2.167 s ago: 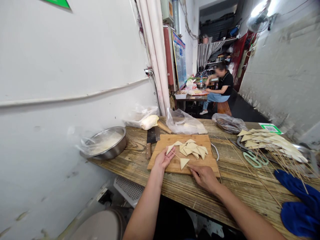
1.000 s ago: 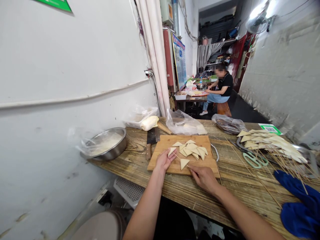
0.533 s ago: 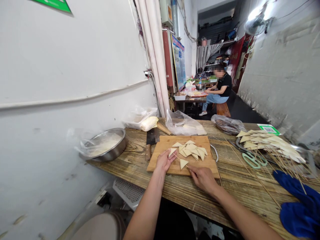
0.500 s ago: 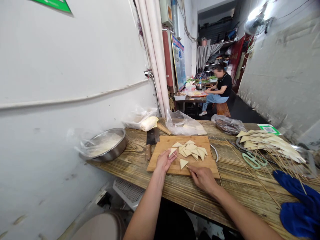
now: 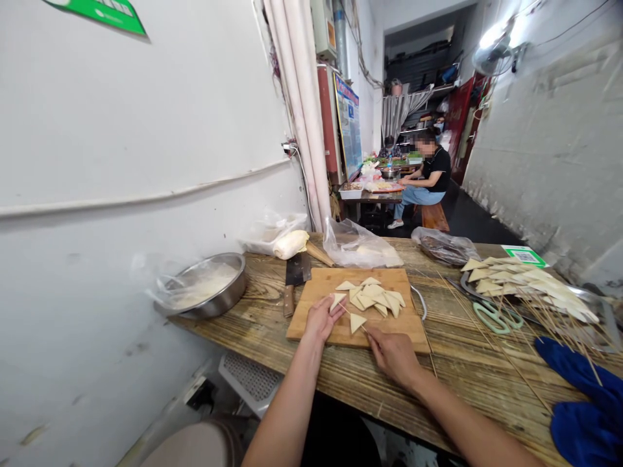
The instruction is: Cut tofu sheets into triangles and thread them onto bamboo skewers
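My left hand (image 5: 321, 317) is closed on a pale triangular slice (image 5: 337, 300), which looks like tofu, above the left part of the cutting board (image 5: 311, 331). A thin wooden skewer (image 5: 346, 309) runs from that slice to a second pale triangle (image 5: 357, 322) threaded along it. My right hand (image 5: 393, 353) grips the skewer's near end at the board's front edge. Behind the hands, a pile of similar triangles (image 5: 374, 295) lies on the board. At the board's left rests a cleaver (image 5: 298, 268) with a wooden handle.
A metal basin (image 5: 238, 285) stands at the left. Plastic bags (image 5: 357, 243) lie along the back. To the right are green-handled scissors (image 5: 494, 318), loaded skewers (image 5: 528, 285) on a tray and a blue cloth (image 5: 584, 395). A person (image 5: 431, 172) sits at a table farther back.
The view has tilted slightly, so everything sits a little lower. Both hands keep their hold on the slice and the skewer, with hardly any movement.
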`<state>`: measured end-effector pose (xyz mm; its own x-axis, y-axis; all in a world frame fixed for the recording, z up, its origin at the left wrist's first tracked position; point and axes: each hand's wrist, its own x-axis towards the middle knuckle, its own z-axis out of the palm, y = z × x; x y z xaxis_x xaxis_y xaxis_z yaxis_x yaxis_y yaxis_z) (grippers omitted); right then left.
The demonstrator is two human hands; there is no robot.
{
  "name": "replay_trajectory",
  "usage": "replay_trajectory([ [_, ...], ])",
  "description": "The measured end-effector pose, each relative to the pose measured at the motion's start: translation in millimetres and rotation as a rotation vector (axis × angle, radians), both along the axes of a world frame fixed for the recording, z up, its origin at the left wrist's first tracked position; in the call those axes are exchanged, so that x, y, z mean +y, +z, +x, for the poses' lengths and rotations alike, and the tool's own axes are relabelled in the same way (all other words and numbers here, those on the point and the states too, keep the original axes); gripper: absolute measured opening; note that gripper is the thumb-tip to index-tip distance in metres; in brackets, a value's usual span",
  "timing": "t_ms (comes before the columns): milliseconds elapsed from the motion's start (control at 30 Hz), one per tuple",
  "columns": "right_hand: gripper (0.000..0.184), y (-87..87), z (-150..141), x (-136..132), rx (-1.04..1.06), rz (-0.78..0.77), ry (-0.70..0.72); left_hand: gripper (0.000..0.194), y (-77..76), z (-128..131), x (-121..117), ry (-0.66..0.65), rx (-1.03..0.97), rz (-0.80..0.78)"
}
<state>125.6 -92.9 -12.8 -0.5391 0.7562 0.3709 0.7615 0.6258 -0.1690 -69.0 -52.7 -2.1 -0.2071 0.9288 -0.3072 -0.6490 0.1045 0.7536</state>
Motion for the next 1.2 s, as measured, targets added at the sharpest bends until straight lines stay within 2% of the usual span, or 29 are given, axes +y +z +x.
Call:
replay_trajectory([
  [300,0.028,-5.6,-8.5,-0.9,-0.086,0.064,-0.041,0.006,-1.8,-0.4,0.9,-0.015,0.01,0.011],
  [700,0.028,-7.6,-13.7,-1.3,-0.088,0.106,-0.031,0.006,0.0,1.2,-1.0,-0.013,0.0,0.015],
  [1200,0.026,-2.4,-12.1,-0.7,-0.026,0.078,-0.05,0.011,7.7,29.1,-12.5,-0.04,0.0,0.008],
])
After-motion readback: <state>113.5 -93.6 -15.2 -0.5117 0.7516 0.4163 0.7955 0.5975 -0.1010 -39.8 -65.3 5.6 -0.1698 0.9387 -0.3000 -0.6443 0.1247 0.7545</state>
